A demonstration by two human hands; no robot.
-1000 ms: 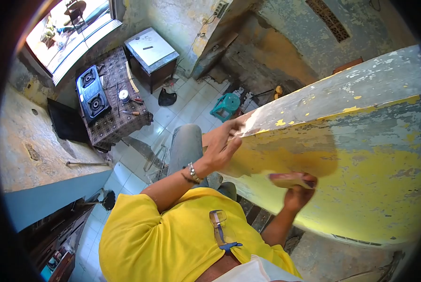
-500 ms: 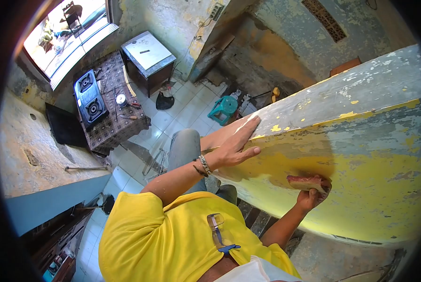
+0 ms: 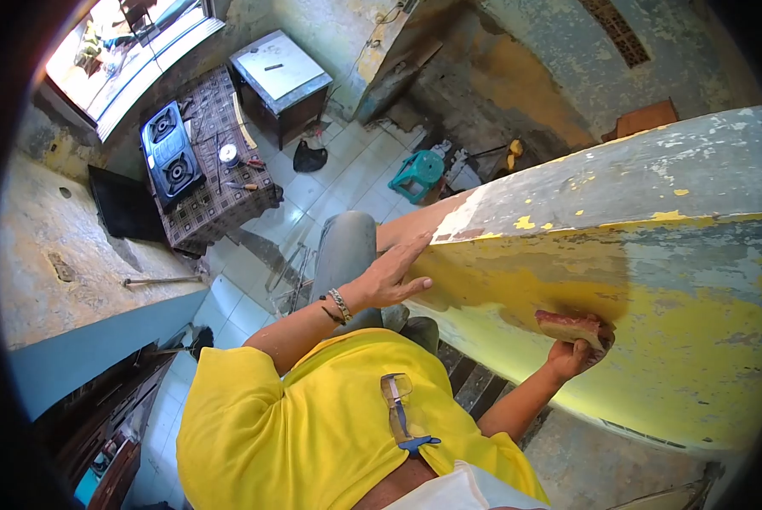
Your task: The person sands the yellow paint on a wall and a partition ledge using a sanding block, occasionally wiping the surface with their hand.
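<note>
Glare partly washes out the window (image 3: 126, 72), so the outside is hard to make out; near it stand a cloth-covered counter (image 3: 258, 202) and white-topped cabinet (image 3: 290, 82) on pale floor tiles (image 3: 351, 170), between peeling walls (image 3: 538, 30)

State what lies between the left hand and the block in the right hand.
In the head view, no object lies between the left hand and the block: only the wall, its painted face darker yellow-brown there.
</note>
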